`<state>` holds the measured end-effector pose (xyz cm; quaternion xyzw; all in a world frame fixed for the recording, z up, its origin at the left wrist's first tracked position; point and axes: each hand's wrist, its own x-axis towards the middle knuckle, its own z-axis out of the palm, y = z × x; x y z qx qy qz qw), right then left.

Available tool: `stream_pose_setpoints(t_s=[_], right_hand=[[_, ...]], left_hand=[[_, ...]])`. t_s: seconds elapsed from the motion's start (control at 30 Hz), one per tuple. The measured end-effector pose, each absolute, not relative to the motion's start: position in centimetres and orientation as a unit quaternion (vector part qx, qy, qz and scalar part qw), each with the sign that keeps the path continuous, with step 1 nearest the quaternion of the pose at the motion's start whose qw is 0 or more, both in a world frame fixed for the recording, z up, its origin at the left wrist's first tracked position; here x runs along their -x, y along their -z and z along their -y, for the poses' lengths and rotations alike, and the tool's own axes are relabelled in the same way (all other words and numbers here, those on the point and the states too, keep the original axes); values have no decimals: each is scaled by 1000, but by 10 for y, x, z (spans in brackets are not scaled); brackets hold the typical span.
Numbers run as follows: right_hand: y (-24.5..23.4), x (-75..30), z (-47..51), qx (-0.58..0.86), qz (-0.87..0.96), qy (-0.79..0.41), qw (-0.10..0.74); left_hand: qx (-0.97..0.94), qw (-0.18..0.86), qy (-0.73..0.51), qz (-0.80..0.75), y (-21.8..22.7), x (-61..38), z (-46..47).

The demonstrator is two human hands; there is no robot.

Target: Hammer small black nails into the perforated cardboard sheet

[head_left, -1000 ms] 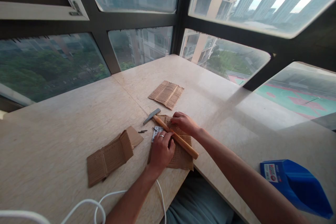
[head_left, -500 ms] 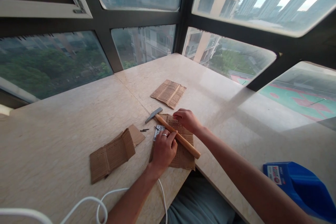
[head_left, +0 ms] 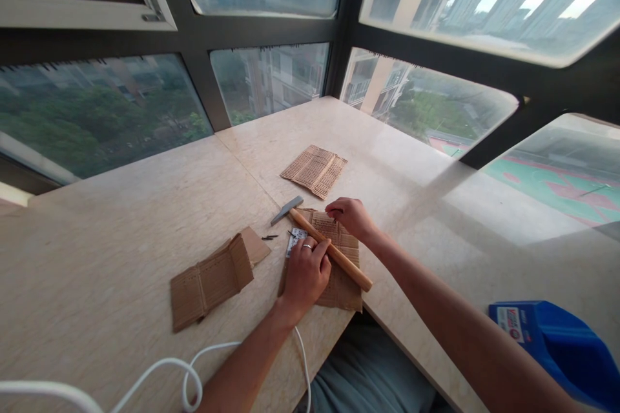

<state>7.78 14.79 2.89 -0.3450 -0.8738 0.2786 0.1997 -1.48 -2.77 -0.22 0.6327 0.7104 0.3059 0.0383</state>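
My left hand (head_left: 306, 274), a ring on one finger, lies over a hammer (head_left: 349, 266) with its fingers curled on the wooden handle. The grey metal head points away from me, to the upper left. Beneath the hammer is a piece of cardboard (head_left: 345, 298), and a small white printed packet (head_left: 294, 242) shows beside my left fingers. My right hand (head_left: 352, 216) is closed in a pinch above the far right part of that cardboard. Whatever it holds is too small to make out. A few thin dark nails (head_left: 270, 237) lie left of the packet.
Folded cardboard (head_left: 212, 287) lies to the left, and a ridged cardboard piece (head_left: 314, 171) farther back. A white cable (head_left: 169, 362) loops at the lower left. At the right stands a blue plastic container (head_left: 557, 342). Windows border the pale stone counter (head_left: 145, 206).
The whole view has shifted slightly, with things appearing a little farther right. Both hands keep nearly the same places, the left on the hammer and the right pinched over the cardboard.
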Motion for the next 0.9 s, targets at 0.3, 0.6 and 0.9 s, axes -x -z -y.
stream_pose_setpoints(t_s=[0.3,0.6,0.9], right_hand=[[-42,-96,-152,360,870,-277,193],[-34,-89,-153,456,815,-351,73],[-40,-77,-160,429,852,-292,-65]], left_hand=[[-633,36,-303,-712,2,15,28],[-632,35,-307,-711,2,15,28],[-628,47,-307,-713,0,15,28]])
